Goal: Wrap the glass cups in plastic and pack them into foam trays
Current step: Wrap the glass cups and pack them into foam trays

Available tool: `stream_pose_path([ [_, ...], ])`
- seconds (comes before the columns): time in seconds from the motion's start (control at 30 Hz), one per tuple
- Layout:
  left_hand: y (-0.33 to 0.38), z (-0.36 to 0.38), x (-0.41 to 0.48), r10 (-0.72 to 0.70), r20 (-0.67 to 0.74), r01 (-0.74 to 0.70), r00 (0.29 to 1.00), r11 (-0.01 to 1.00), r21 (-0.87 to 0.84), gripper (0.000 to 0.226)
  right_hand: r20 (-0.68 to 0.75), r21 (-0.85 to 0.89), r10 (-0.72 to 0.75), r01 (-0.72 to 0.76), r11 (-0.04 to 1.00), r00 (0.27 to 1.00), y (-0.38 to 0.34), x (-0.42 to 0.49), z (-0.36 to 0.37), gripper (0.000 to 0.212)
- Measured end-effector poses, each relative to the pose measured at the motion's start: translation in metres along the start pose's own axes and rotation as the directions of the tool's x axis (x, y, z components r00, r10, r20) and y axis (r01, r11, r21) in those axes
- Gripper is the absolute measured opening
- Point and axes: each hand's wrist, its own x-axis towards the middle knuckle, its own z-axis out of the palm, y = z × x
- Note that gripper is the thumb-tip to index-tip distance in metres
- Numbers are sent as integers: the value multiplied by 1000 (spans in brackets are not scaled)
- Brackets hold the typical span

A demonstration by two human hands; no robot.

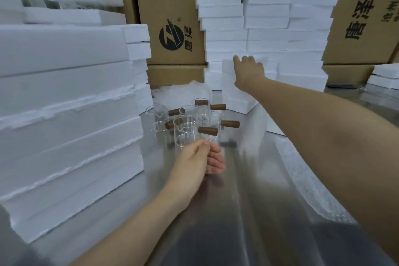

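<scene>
Now, right grip [248, 69]: fingers lie over the top edge of a foam tray [228, 71]; thumb hidden, so its clamp cannot be told.
left grip [203, 155]: loosely curled, empty.
glass cups [186, 129]: just beyond left grip, on the counter [248, 179].
advice: draw 1 tray out squarely, without toppling the stack [267, 17].

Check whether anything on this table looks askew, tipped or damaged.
Nothing broken or tipped: the glass cups stand upright in a cluster. The back foam stack is uneven, layers jutting sideways, and the right hand holds one foam piece sticking out.
</scene>
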Motion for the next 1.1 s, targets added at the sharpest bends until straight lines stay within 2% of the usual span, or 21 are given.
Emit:
stream_pose_path([
  [0.13,-2,0,2,9,4,-9,1000,1000,25,33,-97,-30,-25,22,999,995,8,0,5,53],
  [0.2,-3,-2,2,27,-5,-27,1000,999,40,33,-204,-42,-85,78,996,975,7,-6,-9,50],
  [0.27,-2,-3,0,55,-28,-54,998,997,49,33,-348,10,-146,159,987,926,2,-21,-35,48],
  [0.37,0,-4,0,71,-96,-69,993,997,28,30,-593,61,-249,352,934,765,-6,-73,-74,49],
  [0.47,6,-7,2,-14,-175,-14,984,987,-160,28,-738,5,-390,582,813,551,-3,-163,-90,51],
  [0.57,10,-10,-2,-15,-104,-11,994,969,-245,38,-726,-71,-550,751,657,413,11,-259,-84,47],
  [0.67,14,-12,-4,-134,-76,96,988,922,-376,53,-612,-63,-711,875,479,346,24,-322,-68,42],
  [0.77,17,-15,0,-133,-161,63,978,923,-380,38,-496,39,-778,904,425,387,32,-338,-55,44],
  [0.83,12,-15,1,-65,-195,9,979,962,-274,18,-475,125,-783,911,392,402,34,-331,-54,41],
  [0.9,6,-13,2,15,-221,-39,975,994,-101,19,-548,243,-730,913,327,407,34,-313,-55,39],
  [0.93,5,-13,2,29,-229,-43,973,997,-58,22,-613,314,-658,899,305,437,33,-299,-57,40],
  [1.03,3,-15,8,-4,-226,-25,974,992,-126,24,-721,513,-343,796,321,602,23,-229,-59,33],
  [1.1,1,-17,12,-9,-211,-24,978,988,-154,24,-619,675,-145,617,405,772,13,-167,-51,31],
])
